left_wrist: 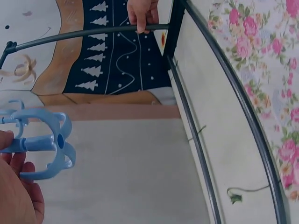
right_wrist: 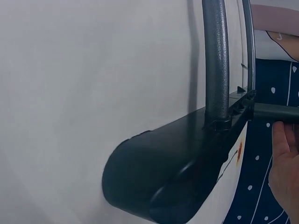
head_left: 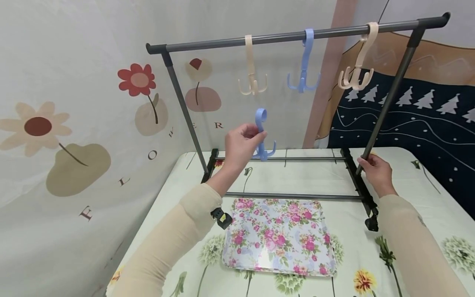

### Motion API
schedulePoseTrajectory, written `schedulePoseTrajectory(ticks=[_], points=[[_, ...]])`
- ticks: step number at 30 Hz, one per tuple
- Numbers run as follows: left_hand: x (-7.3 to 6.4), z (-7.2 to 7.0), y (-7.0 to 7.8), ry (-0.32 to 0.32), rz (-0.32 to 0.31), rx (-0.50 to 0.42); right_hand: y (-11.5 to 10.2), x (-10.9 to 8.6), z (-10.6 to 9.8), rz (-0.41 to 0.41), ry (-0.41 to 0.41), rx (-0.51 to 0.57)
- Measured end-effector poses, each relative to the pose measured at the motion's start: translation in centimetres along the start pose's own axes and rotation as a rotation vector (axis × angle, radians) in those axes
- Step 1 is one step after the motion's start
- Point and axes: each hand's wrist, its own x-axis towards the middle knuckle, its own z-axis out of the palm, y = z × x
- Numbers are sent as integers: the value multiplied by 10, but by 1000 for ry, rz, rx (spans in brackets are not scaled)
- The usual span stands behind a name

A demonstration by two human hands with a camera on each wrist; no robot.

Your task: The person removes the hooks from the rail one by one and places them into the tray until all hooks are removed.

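My left hand [head_left: 241, 146] pinches the stem of a blue multi-prong hook [head_left: 261, 142] between thumb and fingers, below the top bar of a dark metal rack [head_left: 215, 42]. In the left wrist view the curved prongs of that hook [left_wrist: 60, 140] show close up. My right hand [head_left: 377, 171] grips the rack's right upright near its base; in the right wrist view that hand [right_wrist: 285, 163] appears at the right edge. From the top bar hang a beige hook [head_left: 250, 68] toward the left, another blue hook [head_left: 305, 62] near the middle, and a second beige hook [head_left: 359, 62] at the right.
A flower-patterned tray [head_left: 278, 235], seemingly stacked, lies in front of the rack's lower bars [head_left: 297, 197] on the floral tablecloth [head_left: 419, 231]. Behind stand a pale printed wall cloth [head_left: 111, 33] and a dark cloth with white trees [head_left: 412, 119].
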Motion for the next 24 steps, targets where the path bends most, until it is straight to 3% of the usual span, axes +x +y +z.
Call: schedulePoseTrajectory(ticks=[7,12,24], points=[[-8,18,-10,-116,31,-73,53,42,13,-53,13,-29],[-16,30,-20,-201,-12,-107,80,64,23,-73,29,-41],[-34,48,-45,-368,-121,-184,38,31,7,-36,-15,-18]])
